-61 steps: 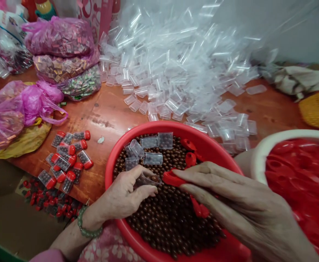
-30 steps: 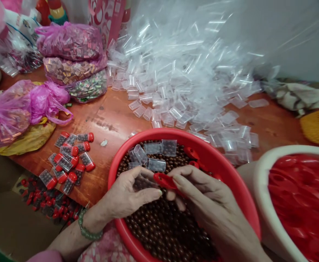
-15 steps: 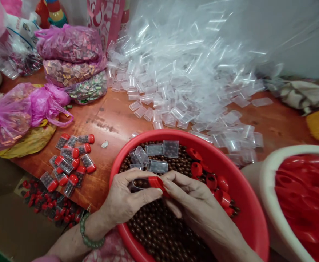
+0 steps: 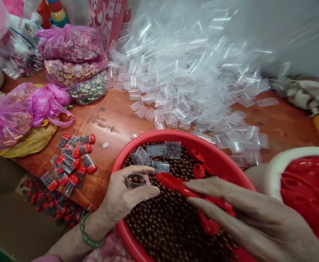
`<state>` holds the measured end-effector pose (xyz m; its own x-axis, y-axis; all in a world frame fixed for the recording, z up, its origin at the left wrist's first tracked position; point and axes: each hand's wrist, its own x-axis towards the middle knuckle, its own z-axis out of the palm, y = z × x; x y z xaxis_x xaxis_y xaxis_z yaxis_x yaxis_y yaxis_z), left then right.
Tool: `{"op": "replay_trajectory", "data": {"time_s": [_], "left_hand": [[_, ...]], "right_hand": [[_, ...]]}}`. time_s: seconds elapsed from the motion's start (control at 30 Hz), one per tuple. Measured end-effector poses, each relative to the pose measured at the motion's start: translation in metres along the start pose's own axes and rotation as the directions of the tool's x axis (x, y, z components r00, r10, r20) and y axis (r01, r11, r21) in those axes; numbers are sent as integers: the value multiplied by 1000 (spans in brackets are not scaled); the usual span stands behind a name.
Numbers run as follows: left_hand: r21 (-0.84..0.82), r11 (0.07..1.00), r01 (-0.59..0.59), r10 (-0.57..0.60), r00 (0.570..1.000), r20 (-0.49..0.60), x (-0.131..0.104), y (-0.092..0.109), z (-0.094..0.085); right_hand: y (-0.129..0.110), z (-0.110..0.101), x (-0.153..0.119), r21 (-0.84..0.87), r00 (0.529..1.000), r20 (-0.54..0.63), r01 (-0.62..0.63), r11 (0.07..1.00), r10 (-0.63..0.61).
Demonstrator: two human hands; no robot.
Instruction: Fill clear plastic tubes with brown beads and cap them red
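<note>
My left hand (image 4: 133, 196) grips a small clear plastic container (image 4: 145, 179) by its sides. Its open mouth faces me, and brown balls show inside. To its right, over the basin, my right hand (image 4: 238, 207) has thumb and fingers closed around a long red plastic piece (image 4: 168, 179), smeared by motion. Other red plastic pieces (image 4: 210, 223) show just under these fingers. Below both hands, a red basin (image 4: 132, 142) holds many brown balls (image 4: 159, 222). Several clear containers (image 4: 156, 150) lie on top of the balls near the far rim.
Filled containers with red caps (image 4: 68, 163) lie on the table (image 4: 94, 138) at left, with more in a cardboard box (image 4: 6, 214) below. Clear containers (image 4: 181, 83) are heaped at the back. A cream tub (image 4: 274, 178) of red pieces stands right; pink bags (image 4: 72, 43) sit back left.
My right hand has moved right, away from the container, with a red piece. The container's mouth, covered by red before, now shows open. My left hand has stayed nearly in place.
</note>
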<state>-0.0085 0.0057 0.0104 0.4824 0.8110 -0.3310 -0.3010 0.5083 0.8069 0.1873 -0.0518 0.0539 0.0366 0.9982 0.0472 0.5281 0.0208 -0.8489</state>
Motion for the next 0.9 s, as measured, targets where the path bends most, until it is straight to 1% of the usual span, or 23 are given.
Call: {"op": "replay_trajectory", "data": {"time_s": [0.03, 0.1, 0.13, 0.2, 0.27, 0.33, 0.43, 0.5, 0.6, 0.63, 0.7, 0.8, 0.9], "left_hand": [[23, 1000, 8, -8, 1000, -2, 0, 1, 1], [107, 994, 10, -8, 1000, -13, 0, 3, 2], [157, 988, -4, 7, 1000, -18, 0, 4, 3], [235, 971, -44, 48, 999, -11, 0, 5, 4], [254, 965, -57, 61, 998, -9, 1, 6, 5], [241, 970, -39, 45, 999, -19, 1, 7, 5], [236, 972, 1, 3, 1000, -16, 1, 8, 5], [221, 975, 30, -30, 1000, -7, 1, 8, 5], [144, 987, 75, -75, 997, 0, 1, 8, 5], [111, 990, 86, -87, 996, 4, 1, 7, 5], [55, 994, 98, -98, 995, 13, 1, 6, 5], [26, 996, 82, -83, 996, 21, 3, 5, 4], [46, 997, 65, -67, 997, 26, 3, 5, 4]], "right_hand": [[0, -6, 0, -66, 997, 44, 71, 995, -68], [0, -13, 2, -168, 971, 128, 222, 960, -202], [-1, -15, 3, -205, 956, 157, 275, 939, -246], [-3, -17, 5, -252, 937, 176, 340, 906, -302], [-3, -15, 6, -255, 938, 136, 343, 904, -318], [-3, -12, 6, -207, 955, 66, 298, 932, -291], [-4, 0, 6, -82, 970, -95, 215, 973, -222], [-7, 12, 7, 13, 976, -139, 170, 985, -166], [-8, 31, 9, 102, 984, -144, 118, 988, -103], [-7, 36, 9, 108, 982, -154, 128, 986, -111], [-2, 43, 7, 97, 973, -154, 186, 978, -170], [8, 46, 1, 54, 959, -109, 269, 962, -262], [12, 43, -1, 18, 958, -88, 275, 961, -272]]}}
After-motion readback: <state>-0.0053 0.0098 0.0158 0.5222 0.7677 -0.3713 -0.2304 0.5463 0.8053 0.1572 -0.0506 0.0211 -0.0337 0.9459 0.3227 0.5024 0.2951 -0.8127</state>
